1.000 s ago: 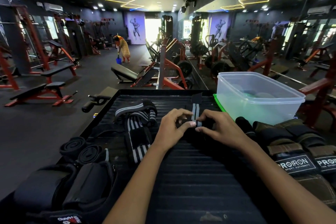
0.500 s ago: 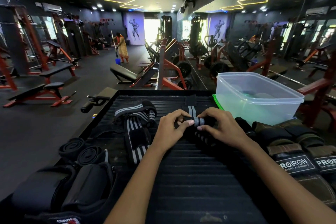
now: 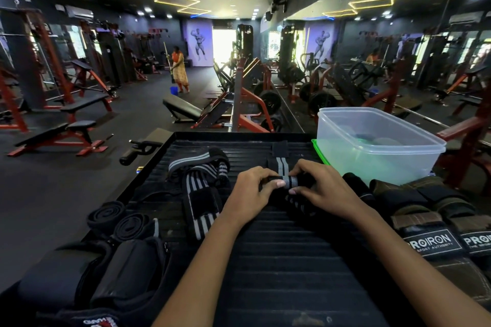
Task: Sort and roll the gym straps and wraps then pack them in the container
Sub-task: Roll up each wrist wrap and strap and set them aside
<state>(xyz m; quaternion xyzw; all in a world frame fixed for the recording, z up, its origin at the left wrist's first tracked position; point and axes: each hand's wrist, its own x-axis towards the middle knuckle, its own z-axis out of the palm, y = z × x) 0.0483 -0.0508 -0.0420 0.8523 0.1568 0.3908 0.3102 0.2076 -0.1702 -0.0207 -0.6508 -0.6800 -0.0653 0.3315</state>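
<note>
Pinched striped wrap (image 3: 288,180) between left hand (image 3: 249,194) and right hand (image 3: 322,188).
Held blurred rolls inside clear container (image 3: 398,167), beside green lid (image 3: 317,151).

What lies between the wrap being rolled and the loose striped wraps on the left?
In the head view, only the left hand and bare ribbed mat lie between the rolled wrap and loose striped wraps.

**Out of sight or cut off**

The left hand (image 3: 251,194) and right hand (image 3: 322,188) cover both ends of the striped wrap roll (image 3: 288,181). The second PROIRON label (image 3: 477,241) runs off the right edge (only "PROI" reads). What lies inside the clear container (image 3: 377,146) is a frosted blur. The red-and-white glove logo (image 3: 99,322) is clipped by the bottom edge.
</note>
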